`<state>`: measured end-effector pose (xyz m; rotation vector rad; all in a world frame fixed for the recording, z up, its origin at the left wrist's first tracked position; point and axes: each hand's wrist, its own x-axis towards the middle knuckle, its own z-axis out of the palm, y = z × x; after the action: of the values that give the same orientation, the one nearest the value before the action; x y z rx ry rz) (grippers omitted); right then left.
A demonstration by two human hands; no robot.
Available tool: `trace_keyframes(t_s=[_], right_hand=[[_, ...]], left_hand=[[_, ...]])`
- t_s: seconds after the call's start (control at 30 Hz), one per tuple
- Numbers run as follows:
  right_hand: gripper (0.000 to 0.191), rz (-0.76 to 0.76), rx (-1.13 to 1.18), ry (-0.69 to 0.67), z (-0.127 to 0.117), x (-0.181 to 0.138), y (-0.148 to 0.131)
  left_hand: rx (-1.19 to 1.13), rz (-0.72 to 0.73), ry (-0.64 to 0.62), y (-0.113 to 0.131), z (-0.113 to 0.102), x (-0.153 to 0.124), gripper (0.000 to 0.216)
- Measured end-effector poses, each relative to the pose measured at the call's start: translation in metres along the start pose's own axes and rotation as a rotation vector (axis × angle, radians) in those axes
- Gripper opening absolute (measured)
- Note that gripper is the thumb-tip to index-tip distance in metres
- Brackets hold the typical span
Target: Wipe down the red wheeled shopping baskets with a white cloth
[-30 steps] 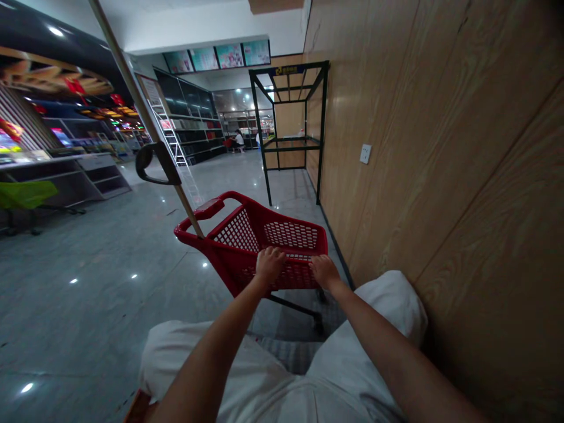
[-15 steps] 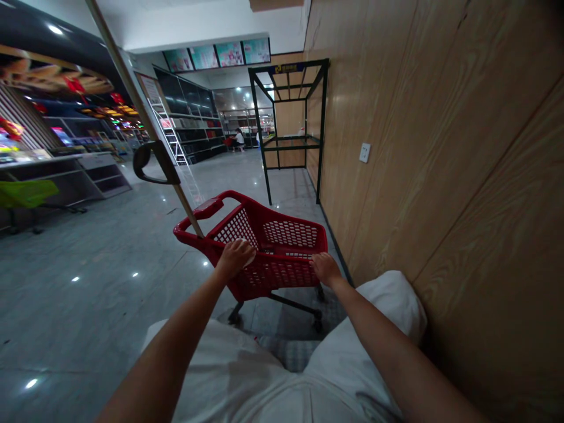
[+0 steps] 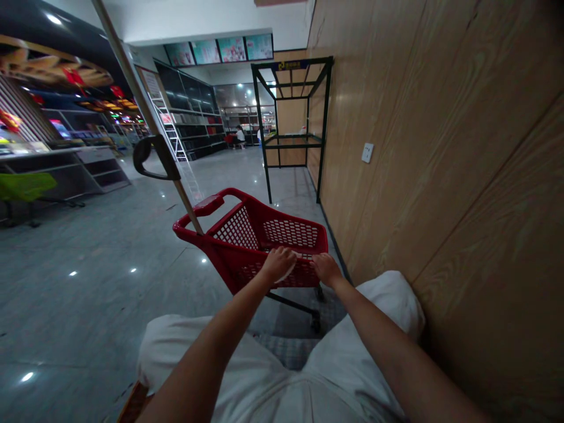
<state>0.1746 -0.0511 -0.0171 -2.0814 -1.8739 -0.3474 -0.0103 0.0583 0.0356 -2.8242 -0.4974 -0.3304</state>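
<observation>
Left hand [image 3: 278, 263] slid rightward along red shopping-cart rim [image 3: 241, 248], closed over white cloth [image 3: 288, 272]; right hand [image 3: 326, 268] clamps rim, presumably steadying it.

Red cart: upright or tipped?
Upright: the red cart stands on its wheels, with its open top facing up.
</observation>
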Motion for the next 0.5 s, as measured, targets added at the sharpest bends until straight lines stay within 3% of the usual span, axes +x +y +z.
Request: trace_keyframes(t_s=[0.13, 0.23, 0.33, 0.5], right_hand=[[0.03, -0.011, 0.002, 0.005, -0.001, 0.0, 0.011], [0.029, -0.016, 0.01, 0.023, -0.001, 0.0, 0.012], [0.029, 0.004, -0.004, 0.038, 0.001, -0.001, 0.007], [0.031, 0.038, -0.011, 0.047, 0.005, -0.003, -0.003]], left_hand=[[0.142, -0.056, 0.036, -0.091, -0.031, -0.055, 0.023], [0.198, -0.125, 0.113, -0.129, -0.044, -0.083, 0.02], [0.187, -0.242, 0.195, -0.117, -0.034, -0.08, 0.017], [0.061, -0.223, 0.123, -0.028, 0.006, -0.026, 0.022]])
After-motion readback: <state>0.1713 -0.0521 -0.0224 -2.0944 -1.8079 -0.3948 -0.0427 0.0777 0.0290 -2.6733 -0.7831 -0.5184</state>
